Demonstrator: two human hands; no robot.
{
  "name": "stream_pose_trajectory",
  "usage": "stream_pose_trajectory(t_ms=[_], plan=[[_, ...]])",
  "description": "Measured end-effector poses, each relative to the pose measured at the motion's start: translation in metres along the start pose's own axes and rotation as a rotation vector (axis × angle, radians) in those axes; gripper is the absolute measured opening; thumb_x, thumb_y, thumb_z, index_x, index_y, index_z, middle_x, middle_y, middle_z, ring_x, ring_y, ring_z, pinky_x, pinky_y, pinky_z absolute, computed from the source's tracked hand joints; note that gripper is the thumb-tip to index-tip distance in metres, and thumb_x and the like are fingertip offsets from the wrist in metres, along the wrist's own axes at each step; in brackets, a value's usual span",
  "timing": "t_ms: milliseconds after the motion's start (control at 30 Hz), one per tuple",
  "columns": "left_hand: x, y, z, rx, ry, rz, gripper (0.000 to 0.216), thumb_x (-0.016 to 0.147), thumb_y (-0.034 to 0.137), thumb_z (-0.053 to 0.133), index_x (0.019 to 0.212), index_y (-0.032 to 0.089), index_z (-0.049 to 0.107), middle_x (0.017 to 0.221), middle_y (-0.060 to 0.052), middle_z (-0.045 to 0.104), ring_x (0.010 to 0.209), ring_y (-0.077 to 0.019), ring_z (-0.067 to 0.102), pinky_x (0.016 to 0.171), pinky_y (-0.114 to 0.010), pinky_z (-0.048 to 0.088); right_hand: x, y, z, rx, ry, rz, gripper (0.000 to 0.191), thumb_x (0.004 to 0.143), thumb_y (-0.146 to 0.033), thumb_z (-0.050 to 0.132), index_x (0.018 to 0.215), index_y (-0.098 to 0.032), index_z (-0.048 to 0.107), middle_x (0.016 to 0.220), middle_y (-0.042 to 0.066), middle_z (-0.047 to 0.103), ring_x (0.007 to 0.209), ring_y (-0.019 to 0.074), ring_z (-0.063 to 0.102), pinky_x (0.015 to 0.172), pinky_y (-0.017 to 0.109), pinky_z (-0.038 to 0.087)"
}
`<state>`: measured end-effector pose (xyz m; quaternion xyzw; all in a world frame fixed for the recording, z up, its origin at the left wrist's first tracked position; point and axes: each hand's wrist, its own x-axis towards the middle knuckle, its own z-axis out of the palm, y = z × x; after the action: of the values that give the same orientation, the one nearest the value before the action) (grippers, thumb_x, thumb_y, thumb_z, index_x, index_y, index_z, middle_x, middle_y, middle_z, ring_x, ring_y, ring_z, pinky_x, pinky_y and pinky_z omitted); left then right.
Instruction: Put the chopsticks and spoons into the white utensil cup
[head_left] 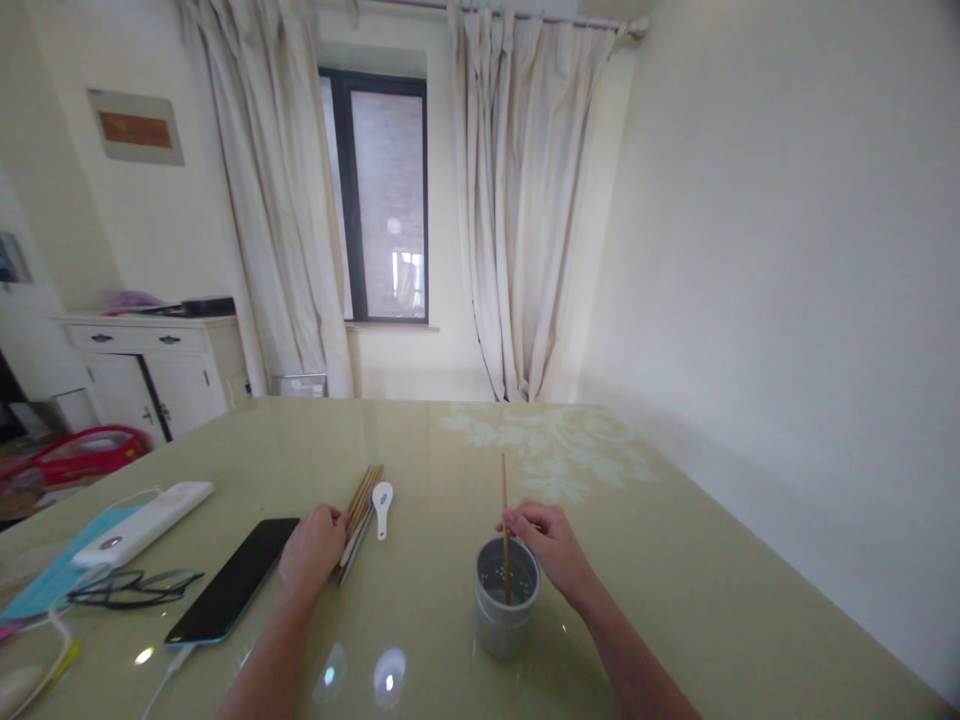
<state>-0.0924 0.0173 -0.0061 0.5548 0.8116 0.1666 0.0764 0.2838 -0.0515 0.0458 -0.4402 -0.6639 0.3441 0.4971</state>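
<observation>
"While the right hand (551, 545) is at the grey cup (502, 630), what is its state?"

"Closed: thumb and fingers pinch a single chopstick (505, 480). The chopstick stands nearly upright, lower end inside the cup, upper end projecting above the rim."

"State of the left hand (319, 540)?"

"Fingers curled, touching the bundle of chopsticks (364, 495) on the table (435, 560), left of the cup. Whether they grip the bundle cannot be determined; the fingertips are partly hidden."

"Adjacent items?"

"The white spoon (382, 500) lies between bundle and cup, farther from the wearer than the cup. Farther left of the cup, beyond the left hand, is the phone (236, 580), face up; then the glasses (135, 590) and the white device (142, 525), which lies partly over a blue sheet (64, 560)."

"Background?"

"Well beyond the cup, a window (390, 200) between two curtains (517, 200)."
</observation>
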Motion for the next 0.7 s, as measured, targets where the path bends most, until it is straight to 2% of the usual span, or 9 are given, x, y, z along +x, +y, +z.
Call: stream_pose_trajectory(t_ms=[167, 233, 333, 400, 467, 533, 567, 633, 700], plan=[[-0.006, 0.002, -0.008, 0.041, 0.037, 0.043, 0.042, 0.105, 0.028, 0.035, 0.112, 0.011, 0.073, 0.111, -0.022, 0.078, 0.113, -0.0363, 0.072, 0.094, -0.042, 0.052, 0.002, 0.0, -0.002, -0.021, 0.045, -0.021, 0.067, 0.095, -0.076, 0.061, 0.073, -0.017, 0.082, 0.073, 0.006, 0.071, 0.065, 0.0181, 0.061, 0.064, 0.031, 0.046], [-0.012, 0.01, -0.015, 0.008, 0.173, 0.062, 0.046, 0.106, 0.027, 0.03, 0.117, 0.008, 0.071, 0.113, -0.024, 0.075, 0.113, -0.0358, 0.071, 0.096, -0.043, 0.051, 0.003, 0.0, -0.002, -0.037, 0.105, -0.04, 0.066, 0.095, -0.077, 0.059, 0.079, -0.017, 0.083, 0.073, 0.006, 0.07, 0.068, 0.0194, 0.061, 0.064, 0.031, 0.046], [-0.033, 0.038, -0.022, -0.247, 0.439, 0.149, 0.048, 0.108, 0.036, 0.028, 0.122, 0.01, 0.065, 0.116, -0.022, 0.072, 0.098, -0.0312, 0.073, 0.083, -0.041, 0.056, 0.002, -0.002, -0.002, -0.05, 0.231, -0.055, 0.058, 0.093, -0.073, 0.066, 0.087, -0.017, 0.08, 0.074, 0.004, 0.068, 0.068, 0.0195, 0.059, 0.062, 0.03, 0.046], [-0.057, 0.064, -0.02, -0.487, 0.524, 0.331, 0.043, 0.109, 0.041, 0.035, 0.12, 0.012, 0.064, 0.106, -0.016, 0.074, 0.081, -0.0252, 0.073, 0.072, -0.036, 0.058, -0.002, -0.006, -0.003, -0.055, 0.325, -0.092, 0.05, 0.093, -0.067, 0.071, 0.092, -0.018, 0.077, 0.07, 0.001, 0.063, 0.063, 0.0174, 0.054, 0.058, 0.028, 0.043], [-0.086, 0.091, -0.014, -0.625, 0.528, 0.654, 0.031, 0.109, 0.038, 0.044, 0.115, 0.018, 0.067, 0.093, -0.008, 0.075, 0.074, -0.0201, 0.073, 0.069, -0.03, 0.059, -0.008, -0.011, -0.003, -0.055, 0.37, -0.191, 0.043, 0.095, -0.062, 0.072, 0.095, -0.019, 0.076, 0.067, -0.001, 0.057, 0.06, 0.0162, 0.051, 0.056, 0.027, 0.042], [-0.115, 0.113, -0.006, -0.631, 0.501, 1.018, 0.023, 0.108, 0.028, 0.05, 0.118, 0.022, 0.07, 0.091, -0.005, 0.076, 0.076, -0.0168, 0.074, 0.068, -0.025, 0.059, -0.014, -0.017, -0.003, -0.042, 0.324, -0.31, 0.039, 0.096, -0.059, 0.071, 0.1, -0.02, 0.077, 0.07, 0.0, 0.06, 0.063, 0.0171, 0.054, 0.06, 0.027, 0.045], [-0.126, 0.12, -0.003, -0.607, 0.485, 1.142, 0.025, 0.108, 0.024, 0.051, 0.125, 0.023, 0.07, 0.094, -0.005, 0.077, 0.076, -0.0157, 0.075, 0.068, -0.023, 0.058, -0.017, -0.02, -0.002, -0.023, 0.276, -0.348, 0.038, 0.097, -0.057, 0.07, 0.102, -0.02, 0.079, 0.074, 0.001, 0.063, 0.067, 0.0179, 0.057, 0.063, 0.028, 0.048], [-0.142, 0.129, 0.001, -0.597, 0.464, 1.248, 0.035, 0.108, 0.018, 0.05, 0.139, 0.024, 0.064, 0.096, -0.006, 0.077, 0.077, -0.0146, 0.074, 0.067, -0.021, 0.058, -0.021, -0.024, 0.0, 0.047, 0.172, -0.343, 0.036, 0.101, -0.054, 0.067, 0.103, -0.021, 0.08, 0.078, 0.003, 0.068, 0.07, 0.0186, 0.061, 0.065, 0.029, 0.05], [-0.148, 0.128, 0.001, -0.598, 0.432, 1.248, 0.042, 0.107, 0.016, 0.049, 0.147, 0.024, 0.059, 0.099, -0.008, 0.077, 0.08, -0.0148, 0.074, 0.071, -0.021, 0.059, -0.021, -0.027, 0.002, 0.158, 0.109, -0.265, 0.034, 0.103, -0.051, 0.065, 0.099, -0.021, 0.08, 0.074, 0.003, 0.068, 0.065, 0.017, 0.061, 0.061, 0.027, 0.049]])
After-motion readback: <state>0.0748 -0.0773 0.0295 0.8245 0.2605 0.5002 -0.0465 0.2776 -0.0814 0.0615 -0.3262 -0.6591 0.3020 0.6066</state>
